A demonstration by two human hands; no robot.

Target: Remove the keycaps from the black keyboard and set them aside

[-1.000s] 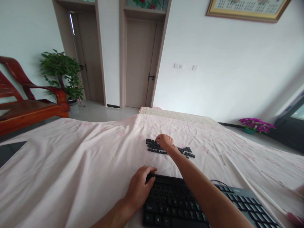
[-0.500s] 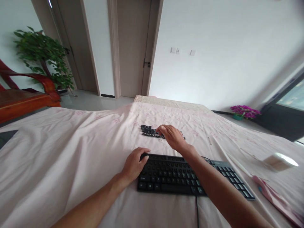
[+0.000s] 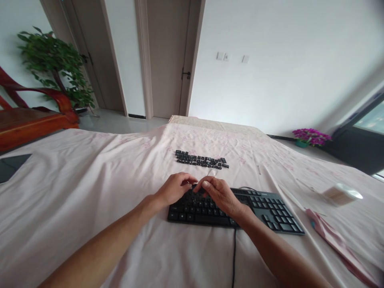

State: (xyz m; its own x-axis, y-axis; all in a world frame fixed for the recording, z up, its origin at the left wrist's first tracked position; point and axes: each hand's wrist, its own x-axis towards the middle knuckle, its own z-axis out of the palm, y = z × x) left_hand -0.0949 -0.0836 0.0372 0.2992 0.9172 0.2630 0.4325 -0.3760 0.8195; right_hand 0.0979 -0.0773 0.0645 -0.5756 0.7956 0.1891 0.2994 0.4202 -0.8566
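A black keyboard lies on the cloth, with bare patches in its upper left rows. At its upper left corner my left hand has its fingers curled and thumb drawn in; anything between the fingertips is hidden. My right hand is closed over the key rows, its fingertips close to the left ones. From it sticks up a thin wire loop, which looks like a keycap puller. Beyond both hands, several loose black keycaps are laid out in rows.
The pale flowered cloth is wrinkled. To the right lie a clear round container of thin sticks, a pink cloth item and a small thin stick. A dark flat object lies at left. The keyboard cable runs toward me.
My right hand has come back from the loose keycaps to the keyboard, bringing the wire loop. My left hand has left its grip on the keyboard's edge and moved in beside the right.
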